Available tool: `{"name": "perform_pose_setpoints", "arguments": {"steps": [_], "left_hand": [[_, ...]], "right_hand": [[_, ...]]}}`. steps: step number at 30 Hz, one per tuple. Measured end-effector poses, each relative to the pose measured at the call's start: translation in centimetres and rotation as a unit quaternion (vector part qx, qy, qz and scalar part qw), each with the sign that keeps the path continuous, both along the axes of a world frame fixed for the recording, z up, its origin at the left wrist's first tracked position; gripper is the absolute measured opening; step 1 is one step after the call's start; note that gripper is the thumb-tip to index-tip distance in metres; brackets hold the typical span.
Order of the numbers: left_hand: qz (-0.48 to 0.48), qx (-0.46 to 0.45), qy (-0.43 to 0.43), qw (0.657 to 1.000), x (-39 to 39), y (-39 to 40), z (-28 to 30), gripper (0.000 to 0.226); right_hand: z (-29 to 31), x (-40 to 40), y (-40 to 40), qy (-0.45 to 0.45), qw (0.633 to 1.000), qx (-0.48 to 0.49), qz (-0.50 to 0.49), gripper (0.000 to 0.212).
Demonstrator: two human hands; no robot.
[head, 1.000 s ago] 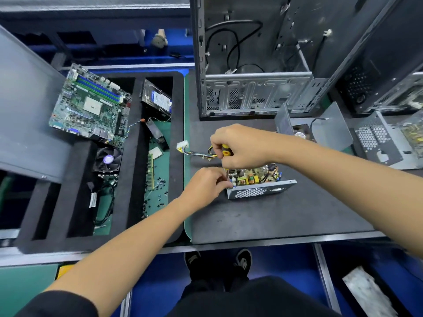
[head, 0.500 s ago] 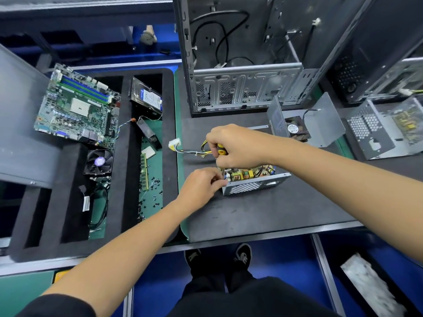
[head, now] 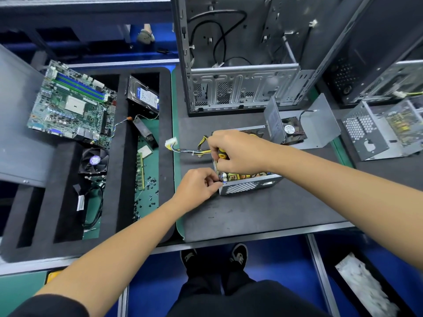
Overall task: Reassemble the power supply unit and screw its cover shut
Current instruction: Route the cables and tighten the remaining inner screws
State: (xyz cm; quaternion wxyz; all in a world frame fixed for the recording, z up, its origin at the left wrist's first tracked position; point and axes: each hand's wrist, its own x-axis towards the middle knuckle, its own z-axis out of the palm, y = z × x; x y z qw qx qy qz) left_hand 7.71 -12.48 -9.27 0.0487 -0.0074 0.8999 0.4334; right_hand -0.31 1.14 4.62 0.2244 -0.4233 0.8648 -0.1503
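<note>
On the dark bench mat [head: 263, 213], a yellow-handled screwdriver [head: 221, 156] is being gripped in the curled fingers of the right hand [head: 238, 152] over the open power supply unit [head: 249, 185], whose near corner is being pinched by the left hand [head: 196, 188], so a board screw is judged underway, with the cover [head: 320, 120] next.

We see the power supply unit [head: 248, 185] in bare grey sheet metal, perforated front, dull sheen. Screwdriver [head: 221, 156] handle looks like glossy yellow-black plastic, mostly hidden. Work mat [head: 251, 216] matt dark, scuffed. Foam tray [head: 123, 156] black, soft-looking, matt. Computer case [head: 242, 88] stamped metal, satin.

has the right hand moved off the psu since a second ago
No. The right hand still grips the screwdriver over the power supply's left corner; only the camera shifted.
</note>
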Motion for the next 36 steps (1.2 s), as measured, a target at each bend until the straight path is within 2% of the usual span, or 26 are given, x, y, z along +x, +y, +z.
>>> {"name": "perform_pose_setpoints", "arguments": {"steps": [8, 15, 20, 22, 24, 28, 30, 32, 35, 36], "left_hand": [[0.009, -0.014, -0.008, 1.000, -0.1, 0.4, -0.1, 0.001], [0.053, 0.007, -0.051, 0.997, 0.2, 0.9, 0.4, 0.030], [0.050, 0.026, -0.100, 0.993, -0.3, 0.9, 0.9, 0.027], [0.046, 0.021, -0.114, 0.992, -0.5, 0.9, 1.2, 0.026], [0.047, 0.023, -0.125, 0.991, -0.6, 0.9, 1.1, 0.026], [0.051, 0.003, -0.143, 0.988, -1.0, 0.7, 0.9, 0.042], [0.042, -0.003, -0.148, 0.988, -1.1, 0.7, 1.2, 0.042], [0.027, -0.002, -0.139, 0.990, -1.2, 0.6, 1.3, 0.034], [0.001, -0.014, -0.119, 0.993, -1.3, 0.6, 1.6, 0.004], [0.000, -0.015, -0.120, 0.993, -1.4, 0.6, 1.6, 0.012]], "right_hand": [[0.0, -0.1, 0.1, 0.004, 1.000, 0.002, 0.021, 0.011], [0.8, 0.4, -0.1, 0.019, 0.996, 0.061, 0.066, 0.012], [1.3, 0.5, -1.3, 0.156, 0.970, 0.136, 0.125, 0.007], [1.6, 0.6, -1.5, 0.182, 0.961, 0.154, 0.141, 0.016], [1.8, 0.7, -1.7, 0.204, 0.953, 0.167, 0.149, 0.004], [1.6, 1.3, -1.5, 0.275, 0.930, 0.172, 0.176, 0.017], [1.6, 1.5, -1.3, 0.296, 0.924, 0.167, 0.174, 0.018], [1.5, 1.7, -1.2, 0.264, 0.937, 0.166, 0.156, 0.022], [1.7, 1.7, -1.3, 0.159, 0.962, 0.180, 0.132, 0.031], [1.8, 1.8, -1.5, 0.155, 0.960, 0.185, 0.144, 0.032]]}}
